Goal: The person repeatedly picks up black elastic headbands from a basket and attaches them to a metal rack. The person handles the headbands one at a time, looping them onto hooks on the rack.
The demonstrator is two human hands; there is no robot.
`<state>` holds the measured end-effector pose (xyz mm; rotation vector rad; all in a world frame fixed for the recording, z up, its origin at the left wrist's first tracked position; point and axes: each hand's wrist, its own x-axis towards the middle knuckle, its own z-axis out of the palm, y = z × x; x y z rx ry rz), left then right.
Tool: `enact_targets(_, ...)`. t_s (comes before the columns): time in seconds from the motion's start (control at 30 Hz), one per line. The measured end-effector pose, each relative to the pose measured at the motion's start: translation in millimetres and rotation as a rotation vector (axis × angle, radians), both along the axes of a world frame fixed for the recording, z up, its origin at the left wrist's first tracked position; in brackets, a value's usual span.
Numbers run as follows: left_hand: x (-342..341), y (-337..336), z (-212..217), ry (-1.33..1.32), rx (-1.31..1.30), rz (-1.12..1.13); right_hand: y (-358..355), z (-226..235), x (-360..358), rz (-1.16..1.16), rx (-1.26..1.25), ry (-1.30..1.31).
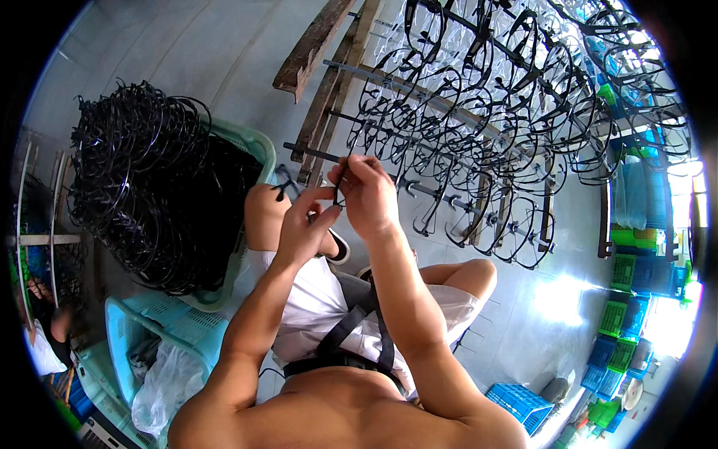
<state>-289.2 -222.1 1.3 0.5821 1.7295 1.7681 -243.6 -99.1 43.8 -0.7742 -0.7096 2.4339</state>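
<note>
In front of the rack's lowest rod, my two hands are raised close together. My left hand (303, 232) has its thumb and fingers closed on a thin black glasses-like frame (338, 196). My right hand (372, 196) pinches the upper part of that frame near the rod's left end. Another dark, thin piece (283, 179) shows just beyond the left hand; whether it belongs to the held frame I cannot tell. Several similar black frames (456, 217) hang from the dark rod (314, 153) to the right of my hands.
A green basket (258, 142) on the left is heaped with glossy black frames (138, 150). Nearer stands a light blue basket (161, 310) with a clear plastic bag (168, 385). Wooden rack beams (314, 45) rise ahead. Blue and green crates (624, 314) line the right; another person (56, 329) is at far left.
</note>
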Motion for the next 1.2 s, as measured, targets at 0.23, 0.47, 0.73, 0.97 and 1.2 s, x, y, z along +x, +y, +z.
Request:
enact_targets(0.23,33.5,-61.4,38.6,0.374,0.276,0.117,-65.6,-73.6,45.9,-0.087,0.493,-0.31)
enact_targets(0.47,16.5,-128.9,86.6,0.135,-0.209,-0.516,-94.1,-1.2,105.7,0.121,0.955,-0.264)
enact_targets(0.73,-48.4,-72.9,70.3,0.462,0.155,-0.418,-36.4,35.0,111.3,0.904,0.113,-0.216)
enact_targets(0.97,-99.1,-97.2,-22.9,0.545,-0.405,0.279,-9.6,60.3,156.3,0.554,0.662,-0.329)
enact_targets(1.2,12.1,-70.3,79.9,0.049,-0.091,-1.091,-20.7,49.3,112.2,0.288,1.394,-0.222)
